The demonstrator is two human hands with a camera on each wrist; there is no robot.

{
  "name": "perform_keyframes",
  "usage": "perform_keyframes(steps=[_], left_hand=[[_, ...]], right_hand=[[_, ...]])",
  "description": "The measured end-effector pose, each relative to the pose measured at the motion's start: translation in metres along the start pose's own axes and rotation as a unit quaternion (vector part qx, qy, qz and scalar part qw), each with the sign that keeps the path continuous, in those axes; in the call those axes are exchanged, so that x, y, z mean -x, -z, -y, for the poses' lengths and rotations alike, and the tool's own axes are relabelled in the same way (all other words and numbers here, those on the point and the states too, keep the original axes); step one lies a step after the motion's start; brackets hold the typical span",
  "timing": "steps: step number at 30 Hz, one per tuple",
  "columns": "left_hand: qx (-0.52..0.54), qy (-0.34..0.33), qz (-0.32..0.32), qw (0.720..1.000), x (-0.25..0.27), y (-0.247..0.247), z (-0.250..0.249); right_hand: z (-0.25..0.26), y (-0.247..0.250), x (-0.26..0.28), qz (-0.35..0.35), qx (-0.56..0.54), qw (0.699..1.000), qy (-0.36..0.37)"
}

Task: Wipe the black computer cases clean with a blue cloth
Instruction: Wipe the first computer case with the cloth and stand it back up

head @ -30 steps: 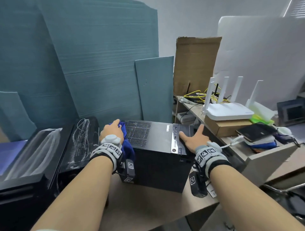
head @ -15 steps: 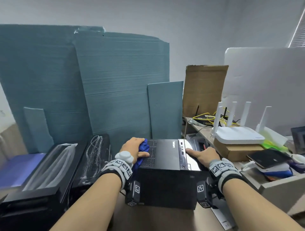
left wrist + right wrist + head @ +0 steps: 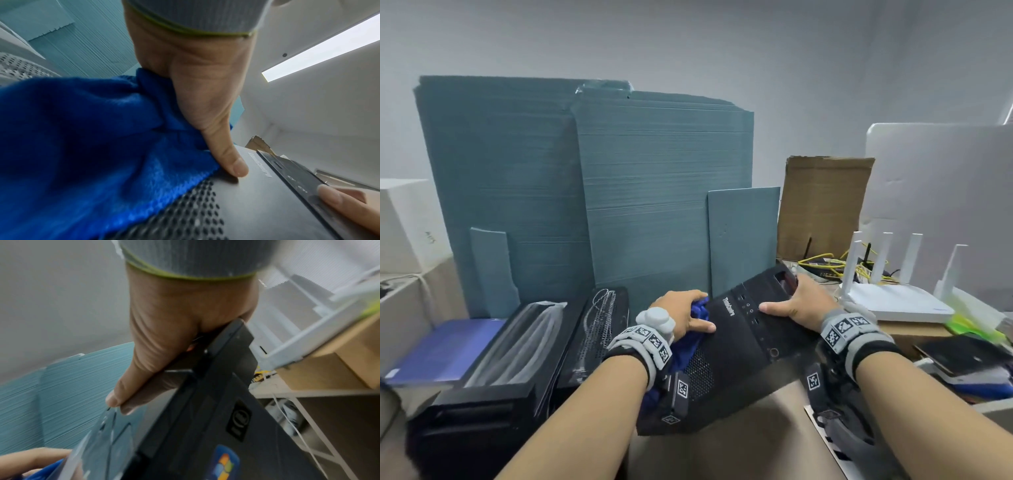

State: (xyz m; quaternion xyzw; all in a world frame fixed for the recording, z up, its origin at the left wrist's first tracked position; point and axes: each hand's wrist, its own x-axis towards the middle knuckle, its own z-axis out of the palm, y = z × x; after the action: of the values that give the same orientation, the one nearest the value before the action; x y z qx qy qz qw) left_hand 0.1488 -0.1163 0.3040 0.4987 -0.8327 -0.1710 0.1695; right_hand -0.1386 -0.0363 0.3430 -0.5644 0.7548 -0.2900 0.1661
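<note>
A black computer case (image 3: pixel 736 346) sits tilted on the desk, its far right end raised and its logo face toward me. My left hand (image 3: pixel 681 318) grips a bunched blue cloth (image 3: pixel 697 310) against the case's left side, above the perforated vent. In the left wrist view the thumb (image 3: pixel 226 155) presses the cloth (image 3: pixel 92 146) onto the grey panel (image 3: pixel 257 203). My right hand (image 3: pixel 798 301) holds the case's right edge, thumb on the front panel. In the right wrist view its fingers wrap out of sight behind the case (image 3: pixel 205 418).
Two more black cases (image 3: pixel 592 329) (image 3: pixel 493 359) lie to the left, beside a blue folder (image 3: pixel 445 349). Teal foam boards (image 3: pixel 654 205) stand behind. A white router (image 3: pixel 893 298), yellow cables, a cardboard box (image 3: pixel 822 205) and stacked devices crowd the right. Bare desk (image 3: pixel 739 452) lies in front.
The case has tipped up at its far right end under my right hand, which went from resting flat to gripping the edge. My left hand slid the cloth toward the logo.
</note>
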Motion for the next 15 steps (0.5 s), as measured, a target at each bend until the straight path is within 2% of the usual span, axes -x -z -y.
perform_keyframes(steps=[3,8,10,15], left_hand=[[-0.004,0.004,0.007,1.0,0.008,0.0,-0.005],[-0.017,0.042,-0.004,0.999,0.03,-0.001,-0.014],[-0.018,0.054,-0.001,0.998,0.041,-0.009,-0.015],[0.009,0.08,0.015,0.997,0.056,-0.047,-0.014]], right_hand=[[0.02,0.007,0.002,0.012,0.03,0.999,0.036],[0.053,0.007,0.006,0.027,0.163,0.982,0.094],[0.062,0.0,0.011,0.027,0.219,0.968,0.117],[0.067,-0.029,0.015,0.055,0.282,0.945,0.16]])
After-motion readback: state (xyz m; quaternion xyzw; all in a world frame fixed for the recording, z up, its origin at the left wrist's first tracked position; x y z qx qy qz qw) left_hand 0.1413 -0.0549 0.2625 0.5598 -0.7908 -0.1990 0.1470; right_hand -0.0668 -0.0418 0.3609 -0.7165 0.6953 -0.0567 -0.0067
